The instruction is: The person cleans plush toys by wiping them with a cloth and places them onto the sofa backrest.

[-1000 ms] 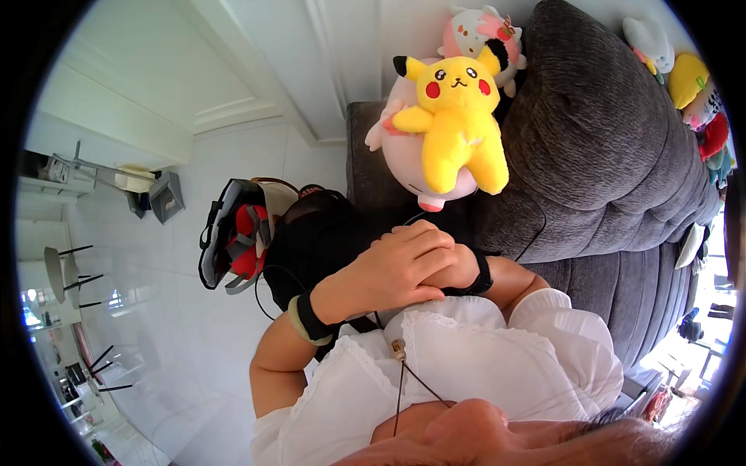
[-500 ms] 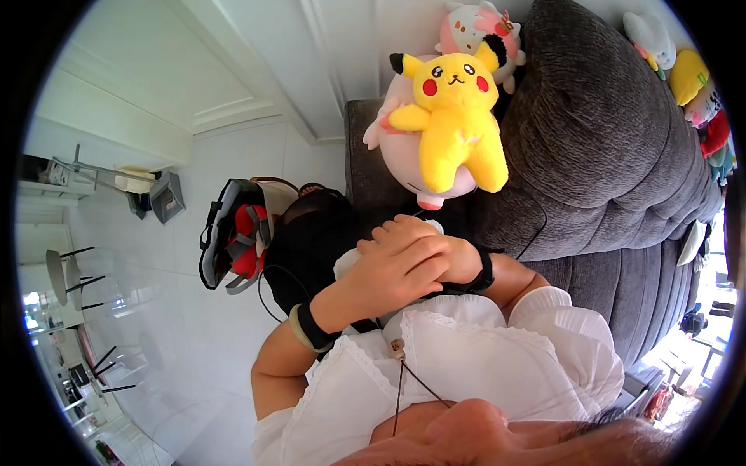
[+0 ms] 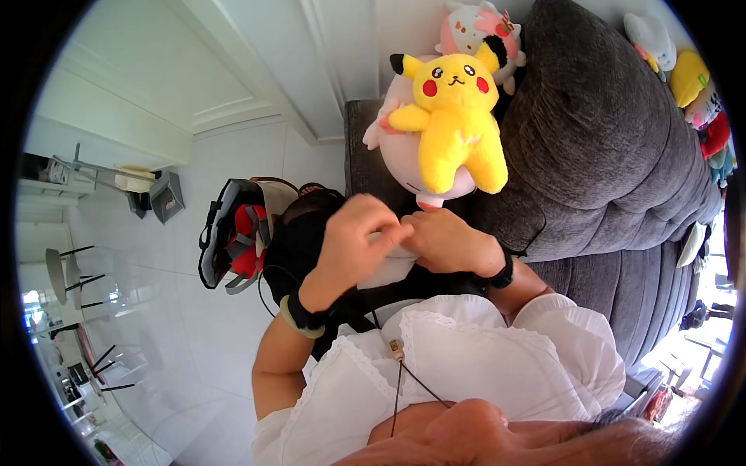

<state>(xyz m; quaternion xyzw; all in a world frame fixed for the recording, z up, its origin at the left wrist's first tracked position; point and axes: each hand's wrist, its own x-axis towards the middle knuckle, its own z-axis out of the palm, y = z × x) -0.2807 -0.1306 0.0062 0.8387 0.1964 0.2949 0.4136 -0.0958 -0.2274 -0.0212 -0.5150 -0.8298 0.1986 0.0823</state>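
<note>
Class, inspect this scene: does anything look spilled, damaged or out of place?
Nothing looks spilled or damaged. One mild oddity: the yellow plush lies on top of the pink plush on the sofa, hiding much of the lower toy.

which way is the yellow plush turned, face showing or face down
Face showing: the yellow plush has its eyes and red cheeks toward the camera.

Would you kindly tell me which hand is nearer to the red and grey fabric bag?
Left. The bag is on the person's left; the left hand is on that side, apart from it, and the right hand is farther off, beyond the left.
</note>
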